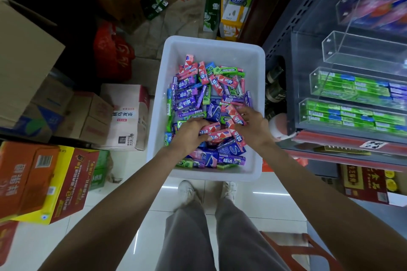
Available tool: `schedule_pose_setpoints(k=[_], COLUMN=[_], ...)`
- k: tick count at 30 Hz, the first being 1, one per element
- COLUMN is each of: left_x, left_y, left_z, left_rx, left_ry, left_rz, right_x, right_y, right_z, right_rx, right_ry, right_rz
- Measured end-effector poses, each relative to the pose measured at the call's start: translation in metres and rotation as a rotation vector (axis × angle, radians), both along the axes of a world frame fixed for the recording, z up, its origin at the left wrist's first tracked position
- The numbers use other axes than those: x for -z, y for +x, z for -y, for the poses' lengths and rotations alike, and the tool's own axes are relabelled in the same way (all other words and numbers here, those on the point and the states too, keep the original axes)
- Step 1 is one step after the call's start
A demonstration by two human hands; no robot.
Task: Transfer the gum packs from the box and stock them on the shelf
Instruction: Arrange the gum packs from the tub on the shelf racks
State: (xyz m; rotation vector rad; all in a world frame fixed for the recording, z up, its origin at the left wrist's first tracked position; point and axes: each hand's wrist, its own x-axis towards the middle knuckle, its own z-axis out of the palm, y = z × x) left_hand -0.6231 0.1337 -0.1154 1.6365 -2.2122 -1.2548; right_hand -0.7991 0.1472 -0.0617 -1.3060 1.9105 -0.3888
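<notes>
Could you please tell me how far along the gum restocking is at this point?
Partly done: the two lower clear shelf trays already hold green and blue packs. In hand: the left hand and the right hand are both gathering pink gum packs inside the white box. Left: the box remains heaped with mixed packs, and the upper clear tray looks empty.

Pink, purple and green gum packs (198, 99) lie jumbled in the white box (211, 48).

White box (253, 55) is showing pink, purple, blue and green gum packs (198, 94). Shelf (284, 35) is looking dark grey with dot perforations, its clear trays (361, 46) carrying green and blue packs.
</notes>
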Motion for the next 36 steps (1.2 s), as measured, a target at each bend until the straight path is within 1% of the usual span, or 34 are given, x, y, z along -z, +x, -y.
schedule_pose_setpoints(k=[4, 6, 8, 11, 13, 14, 17, 20, 27, 31, 36], left_x=[-0.02, -0.037, -0.053, -0.082, -0.107, -0.121, -0.158, -0.178, -0.213, -0.231, -0.25], left_y=[0.003, 0.0, -0.006, -0.022, -0.041, -0.053, -0.097, -0.142, -0.261, -0.316, -0.36], left_z=[0.005, 0.007, 0.008, 0.013, 0.017, 0.018, 0.021, 0.02, -0.007, -0.015, -0.01], left_rx=[-0.168, -0.26, -0.37, -0.566, -0.601, -0.573, -0.507, -0.468, -0.447, -0.414, -0.358], left_ry=[0.107, 0.169, 0.282, 0.397, 0.422, 0.409, 0.288, 0.199, 0.17, 0.205, 0.184], left_rz=[-0.193, -0.301, -0.428, -0.644, -0.784, -0.823, -0.865, -0.892, -0.965, -0.927, -0.841], right_x=[-0.014, -0.03, -0.049, -0.082, -0.102, -0.111, -0.135, -0.156, -0.191, -0.205, -0.214], right_y=[-0.005, -0.007, -0.008, -0.016, -0.024, -0.031, -0.061, -0.105, -0.225, -0.279, -0.322], right_z=[0.009, 0.015, 0.021, 0.027, 0.03, 0.032, 0.033, 0.027, 0.003, -0.011, -0.02], right_rx=[0.197, 0.222, 0.259, 0.334, 0.344, 0.349, 0.376, 0.381, 0.326, 0.341, 0.396], right_ry=[-0.033, -0.074, -0.112, -0.167, -0.219, -0.244, -0.326, -0.378, -0.46, -0.493, -0.512], right_rz=[0.234, 0.281, 0.367, 0.646, 0.762, 0.799, 0.856, 0.934, 0.931, 0.901, 0.876])
